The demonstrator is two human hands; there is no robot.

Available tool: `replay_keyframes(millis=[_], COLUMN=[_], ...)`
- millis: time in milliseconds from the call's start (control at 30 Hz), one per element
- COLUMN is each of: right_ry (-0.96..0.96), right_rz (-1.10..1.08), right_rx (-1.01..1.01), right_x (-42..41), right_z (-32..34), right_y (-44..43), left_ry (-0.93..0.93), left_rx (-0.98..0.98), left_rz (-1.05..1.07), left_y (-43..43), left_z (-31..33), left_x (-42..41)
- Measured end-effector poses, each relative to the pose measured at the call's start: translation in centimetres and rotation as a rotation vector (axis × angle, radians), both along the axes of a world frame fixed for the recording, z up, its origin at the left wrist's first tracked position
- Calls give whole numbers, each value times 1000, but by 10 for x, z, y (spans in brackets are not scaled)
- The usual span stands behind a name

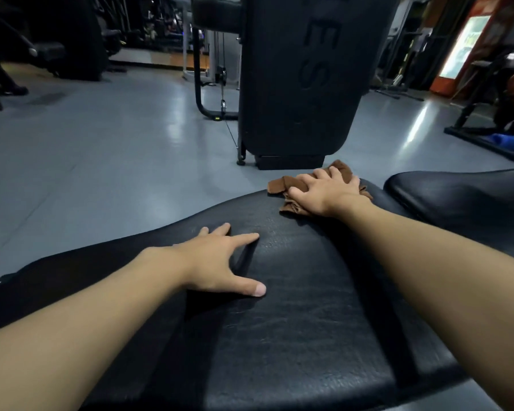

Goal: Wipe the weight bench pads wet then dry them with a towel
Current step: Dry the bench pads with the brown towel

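A long black bench pad (294,321) fills the lower half of the view. My left hand (217,262) lies flat on its middle with fingers spread, holding nothing. My right hand (324,192) presses down on a crumpled brown cloth (282,185) at the pad's far edge, fingers spread over it. A second black pad (457,197) lies to the right, apart from the first by a narrow gap.
A tall black machine housing (303,78) stands on the grey floor (101,149) just beyond the pad. A cable and frame (220,93) hang to its left. More gym equipment stands at the far left and right; a lit display cabinet (463,46) is at the upper right.
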State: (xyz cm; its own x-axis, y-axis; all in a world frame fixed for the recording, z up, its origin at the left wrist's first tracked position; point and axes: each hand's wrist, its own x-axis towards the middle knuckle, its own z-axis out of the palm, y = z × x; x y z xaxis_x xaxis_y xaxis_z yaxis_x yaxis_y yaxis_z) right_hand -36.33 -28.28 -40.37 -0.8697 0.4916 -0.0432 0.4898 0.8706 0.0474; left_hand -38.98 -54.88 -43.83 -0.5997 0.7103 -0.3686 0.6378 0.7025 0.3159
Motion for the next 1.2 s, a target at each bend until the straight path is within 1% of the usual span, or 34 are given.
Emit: replay_keyframes(millis=[233,333,500,633,833,967,1200], right_ry=[42,26,-18,-45,-68,-93,-122], right_rz=[-142,-159,-188,-145,-40,34,211], right_rx=[-13,-11,0,17,18,16,5], right_x=[37,65,93,83,47,17,-33], right_z=[13,13,6,-1,-24,-39,-69], right_y=[33,27,-3,-46,-129,-189,-303], left_ry=[-21,-22,51,116,159,174,183], left_rx=[28,46,74,120,201,208,194], left_rz=[22,11,-35,-90,-97,-68,45], left_y=[-2,-2,-19,-66,-152,-203,-289], left_z=[1,-1,-1,-5,-31,-42,-56], left_x=[1,-1,6,2,-4,-8,-17])
